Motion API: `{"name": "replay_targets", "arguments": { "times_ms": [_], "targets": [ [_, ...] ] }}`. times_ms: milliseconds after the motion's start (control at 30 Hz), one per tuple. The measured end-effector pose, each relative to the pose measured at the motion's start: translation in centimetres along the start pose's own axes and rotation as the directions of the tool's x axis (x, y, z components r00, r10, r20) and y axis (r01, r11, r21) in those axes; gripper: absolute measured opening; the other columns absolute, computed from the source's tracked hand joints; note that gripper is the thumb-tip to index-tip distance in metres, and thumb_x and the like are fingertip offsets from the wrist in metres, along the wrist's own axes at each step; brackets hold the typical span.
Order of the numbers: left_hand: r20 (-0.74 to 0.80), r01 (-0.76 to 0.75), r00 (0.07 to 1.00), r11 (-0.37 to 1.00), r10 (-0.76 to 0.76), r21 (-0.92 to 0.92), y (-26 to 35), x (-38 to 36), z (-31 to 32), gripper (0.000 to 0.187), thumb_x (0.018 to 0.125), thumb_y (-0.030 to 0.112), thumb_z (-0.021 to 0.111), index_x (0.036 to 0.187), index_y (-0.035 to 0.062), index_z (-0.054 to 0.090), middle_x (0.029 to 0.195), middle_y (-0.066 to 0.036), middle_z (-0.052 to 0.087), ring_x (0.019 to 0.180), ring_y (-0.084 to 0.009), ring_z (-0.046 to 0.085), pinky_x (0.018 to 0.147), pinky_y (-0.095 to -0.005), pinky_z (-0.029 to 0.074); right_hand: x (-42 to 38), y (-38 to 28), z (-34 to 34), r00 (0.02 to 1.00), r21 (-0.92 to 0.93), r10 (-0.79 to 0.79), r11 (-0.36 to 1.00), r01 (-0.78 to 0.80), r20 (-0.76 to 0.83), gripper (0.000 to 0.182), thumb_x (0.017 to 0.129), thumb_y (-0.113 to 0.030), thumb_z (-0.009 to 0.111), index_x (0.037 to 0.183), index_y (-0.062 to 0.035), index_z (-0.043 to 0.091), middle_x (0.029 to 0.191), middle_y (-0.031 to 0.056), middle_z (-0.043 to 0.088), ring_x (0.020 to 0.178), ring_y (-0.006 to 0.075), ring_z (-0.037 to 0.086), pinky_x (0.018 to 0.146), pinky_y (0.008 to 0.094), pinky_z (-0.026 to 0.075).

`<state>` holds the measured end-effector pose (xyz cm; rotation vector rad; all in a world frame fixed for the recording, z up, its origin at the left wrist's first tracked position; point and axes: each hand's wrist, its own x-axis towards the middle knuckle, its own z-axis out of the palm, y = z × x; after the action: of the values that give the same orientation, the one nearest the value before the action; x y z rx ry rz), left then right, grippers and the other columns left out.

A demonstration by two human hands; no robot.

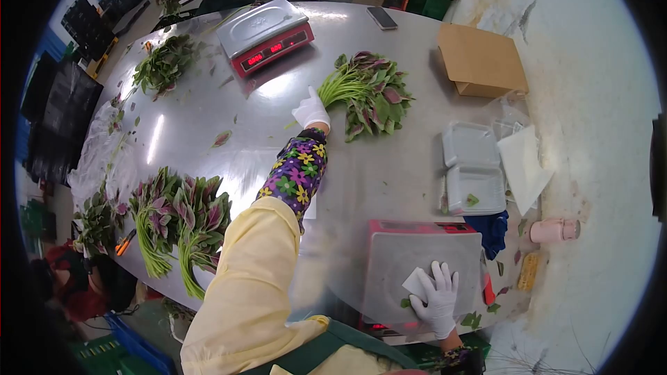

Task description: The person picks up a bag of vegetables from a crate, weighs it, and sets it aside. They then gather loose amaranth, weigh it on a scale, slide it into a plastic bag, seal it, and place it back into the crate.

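Note:
My left hand (312,109), in a white glove, reaches far across the metal table. It is closed round the stem ends of a bunch of red-green amaranth (375,94), whose leaves fan out to the right; a stem tip shows left of the hand. My right hand (438,300), gloved too, lies flat with fingers spread on the grey plate of the near scale (392,257). Partly beneath its fingers is a small white slip (417,282), and a leaf bit (406,303) lies beside it.
A second red scale (267,35) stands at the back, near a phone (382,18). More leafy bunches (198,219) lie left, by orange-handled scissors (125,243). At right are a cardboard box (483,61), plastic trays (475,189), a red-handled knife (488,288) and a pink bottle (554,230).

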<state>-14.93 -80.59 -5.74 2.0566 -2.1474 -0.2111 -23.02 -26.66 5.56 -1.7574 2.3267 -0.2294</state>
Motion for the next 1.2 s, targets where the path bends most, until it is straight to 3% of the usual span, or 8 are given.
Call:
{"name": "replay_targets", "arguments": {
  "times_ms": [167, 367, 533, 767, 867, 967, 1100, 1200],
  "targets": [
    [0.035, -0.001, 0.999, 0.997, -0.001, 0.072, 0.3, -0.7, -1.6, 0.048, 0.091, 0.012, 0.053, 0.137, 0.0186, 0.041, 0.092, -0.008, 0.069, 0.082, -0.0265, 0.069, 0.076, -0.0394, 0.049, 0.0, -0.1, -0.1, 1.0, 0.006, 0.002, 1.0, -0.002, -0.011, 0.066, 0.072, -0.037, 0.069, 0.133, -0.0194, 0.053, 0.141, 0.0155, 0.038, 0.131, 0.0391, 0.033, 0.107, 0.0603, 0.02],
    [0.006, 0.04, 0.999, 0.996, -0.04, -0.074, 0.3, 0.1, -1.1, 0.05, 0.09, 0.009, 0.054, 0.138, 0.0167, 0.04, 0.096, -0.011, 0.069, 0.086, -0.0288, 0.069, 0.068, -0.0412, 0.056, -0.1, -0.1, -0.1, 1.0, 0.001, -0.006, 1.0, 0.006, -0.025, 0.065, 0.072, -0.037, 0.069, 0.133, -0.0194, 0.054, 0.141, 0.0151, 0.04, 0.131, 0.0385, 0.033, 0.107, 0.0593, 0.019],
    [0.057, 0.043, 0.998, 0.983, -0.033, -0.181, 0.0, -0.1, -1.3, 0.05, 0.091, 0.009, 0.052, 0.138, 0.0158, 0.038, 0.099, -0.015, 0.069, 0.094, -0.0315, 0.068, 0.076, -0.0416, 0.054, -0.2, 0.1, 0.2, 0.999, -0.003, -0.009, 1.0, 0.009, -0.039, 0.064, 0.072, -0.039, 0.069, 0.131, -0.0189, 0.055, 0.141, 0.0151, 0.04, 0.131, 0.038, 0.034, 0.108, 0.0588, 0.019],
    [0.221, 0.114, 0.972, 0.985, -0.082, -0.132, -0.1, 0.3, -2.2, 0.059, 0.087, 0.016, 0.061, 0.139, 0.0159, 0.035, 0.101, -0.016, 0.068, 0.098, -0.0326, 0.066, 0.083, -0.0431, 0.051, -0.3, 0.0, 0.3, 0.998, -0.006, -0.005, 1.0, 0.004, -0.056, 0.064, 0.072, -0.039, 0.069, 0.131, -0.0187, 0.055, 0.141, 0.0154, 0.04, 0.131, 0.0379, 0.034, 0.107, 0.0591, 0.02],
    [0.17, 0.073, 0.985, 0.982, -0.042, -0.177, 0.0, -0.6, -3.4, 0.057, 0.086, 0.018, 0.062, 0.138, 0.0158, 0.038, 0.101, -0.015, 0.068, 0.099, -0.0333, 0.066, 0.083, -0.0429, 0.05, -0.1, -0.2, 0.0, 0.998, -0.001, 0.001, 1.0, -0.001, -0.055, 0.063, 0.072, -0.038, 0.069, 0.13, -0.0184, 0.056, 0.14, 0.0156, 0.041, 0.131, 0.0379, 0.035, 0.107, 0.0599, 0.021],
    [0.172, 0.039, 0.985, 0.947, 0.018, -0.317, 0.4, -0.6, -5.3, 0.069, 0.077, 0.013, 0.065, 0.138, 0.0178, 0.033, 0.105, -0.016, 0.067, 0.1, -0.0355, 0.065, 0.083, -0.0424, 0.05, -0.2, -0.3, -0.2, 0.998, 0.029, -0.004, 1.0, 0.006, -0.063, 0.062, 0.072, -0.036, 0.069, 0.129, -0.0181, 0.056, 0.14, 0.0158, 0.041, 0.13, 0.038, 0.036, 0.106, 0.0608, 0.023],
    [-0.051, -0.219, 0.975, 0.911, 0.215, -0.348, 1.5, 0.3, -8.1, 0.072, 0.077, 0.011, 0.063, 0.141, 0.0192, 0.031, 0.106, -0.018, 0.065, 0.094, -0.0371, 0.065, 0.079, -0.0442, 0.05, -0.1, -0.3, 0.0, 0.995, 0.029, -0.016, 0.999, 0.019, -0.101, 0.062, 0.071, -0.035, 0.07, 0.129, -0.0175, 0.057, 0.139, 0.0161, 0.041, 0.13, 0.0379, 0.036, 0.105, 0.061, 0.024],
    [-0.282, -0.419, 0.874, 0.908, 0.395, -0.024, 3.3, -1.6, -14.6, 0.072, 0.077, 0.005, 0.059, 0.142, 0.0209, 0.033, 0.09, -0.011, 0.061, 0.078, -0.0301, 0.065, 0.06, -0.0436, 0.051, -0.1, -0.2, 0.3, 0.99, 0.017, -0.03, 0.999, 0.032, -0.136, 0.062, 0.071, -0.035, 0.07, 0.129, -0.0173, 0.056, 0.139, 0.0163, 0.042, 0.129, 0.0379, 0.037, 0.105, 0.0606, 0.024]
  ]
}}
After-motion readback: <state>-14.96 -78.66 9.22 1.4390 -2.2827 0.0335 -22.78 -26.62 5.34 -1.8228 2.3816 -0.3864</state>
